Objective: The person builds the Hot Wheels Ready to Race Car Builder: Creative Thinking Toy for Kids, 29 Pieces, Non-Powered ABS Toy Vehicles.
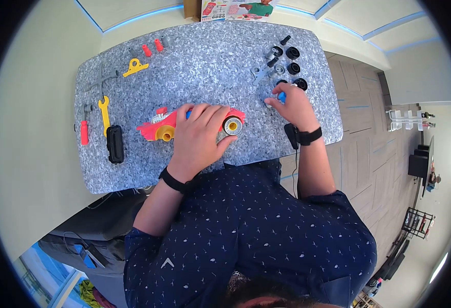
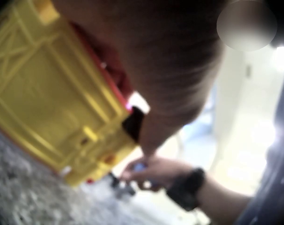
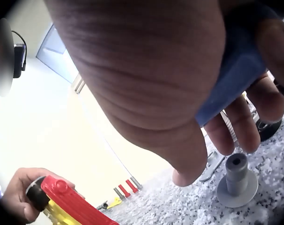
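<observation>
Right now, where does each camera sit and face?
On the head: facing forward and down at the table; shows left hand, right hand, torso.
On the left wrist: faces the toy car, left hand close, right hand beyond.
On the right wrist: faces past the right hand to a gray peg, left hand beyond.
Both wrist views share the toy car.

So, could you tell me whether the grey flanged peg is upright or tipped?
Upright: the grey peg rests on its wide round flange on the speckled table, hollow end up.
</observation>
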Demonstrator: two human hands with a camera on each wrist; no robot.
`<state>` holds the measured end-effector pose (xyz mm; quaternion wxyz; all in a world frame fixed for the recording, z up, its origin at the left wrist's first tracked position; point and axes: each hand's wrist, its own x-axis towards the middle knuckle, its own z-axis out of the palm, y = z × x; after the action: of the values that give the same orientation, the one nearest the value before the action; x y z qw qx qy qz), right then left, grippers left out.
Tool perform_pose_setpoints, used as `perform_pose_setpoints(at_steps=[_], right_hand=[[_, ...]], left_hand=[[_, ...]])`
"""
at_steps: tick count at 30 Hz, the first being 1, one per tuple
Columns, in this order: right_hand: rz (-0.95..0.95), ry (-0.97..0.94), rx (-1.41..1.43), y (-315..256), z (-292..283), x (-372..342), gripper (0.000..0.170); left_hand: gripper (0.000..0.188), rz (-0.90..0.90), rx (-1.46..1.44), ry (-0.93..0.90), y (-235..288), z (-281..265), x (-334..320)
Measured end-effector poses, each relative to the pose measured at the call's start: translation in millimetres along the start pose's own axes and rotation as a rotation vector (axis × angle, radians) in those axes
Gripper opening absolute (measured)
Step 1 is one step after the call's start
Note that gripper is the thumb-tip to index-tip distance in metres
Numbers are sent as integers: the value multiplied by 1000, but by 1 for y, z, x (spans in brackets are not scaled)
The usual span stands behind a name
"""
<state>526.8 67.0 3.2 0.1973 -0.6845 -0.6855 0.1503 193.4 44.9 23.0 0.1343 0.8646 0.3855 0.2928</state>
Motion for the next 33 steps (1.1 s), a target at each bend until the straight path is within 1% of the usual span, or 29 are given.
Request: perform_pose_setpoints(at_steps=[1, 5, 6, 9, 10, 12, 13, 14, 17, 20, 23, 24, 27, 30, 33], right_hand=[[-1, 5, 7, 0, 5, 3, 40], [119, 263, -92, -2, 4, 31, 44], [126, 269, -134, 0, 4, 39, 44], [45, 244, -151, 11, 10, 57, 37], [-15, 237, -129, 9, 10, 61, 29], [5, 254, -60, 4, 7, 60, 25], [17, 259, -27, -7, -1, 55, 23], [-4, 258, 58, -24, -10, 48, 17], [-49, 131, 539, -63, -25, 18, 13], [-83, -31, 727, -93, -22, -6, 12], [-67, -73, 782, -100, -9, -14, 14], [-59, -68, 750, -101, -9, -14, 14], [-81, -153, 685, -92, -7, -11, 13], [-144, -139, 707, -94, 5, -9, 14], [-75, -291, 771, -95, 8, -2, 19]], left_hand=[[68, 0, -2, 1, -1, 0, 0], [68, 2, 2, 5, 0, 0, -1], [68, 4, 3, 7, 0, 0, -1], [68, 13, 9, 17, 0, 0, 0], [69, 12, 12, 21, 0, -1, 0], [70, 11, 10, 18, 1, -2, 0], [71, 10, 7, 15, 1, -2, 0], [71, 10, 9, 25, 0, -2, 0], [73, 19, 13, 31, 1, -2, 0], [76, 25, 25, 14, 0, -2, 3], [80, 23, 33, 3, -1, -2, 2], [83, 27, 38, 12, -2, 0, 2], [87, 15, 43, 28, 0, -1, 0], [87, 19, 42, 23, 3, -4, 2], [89, 33, 22, 8, 0, -1, 1]])
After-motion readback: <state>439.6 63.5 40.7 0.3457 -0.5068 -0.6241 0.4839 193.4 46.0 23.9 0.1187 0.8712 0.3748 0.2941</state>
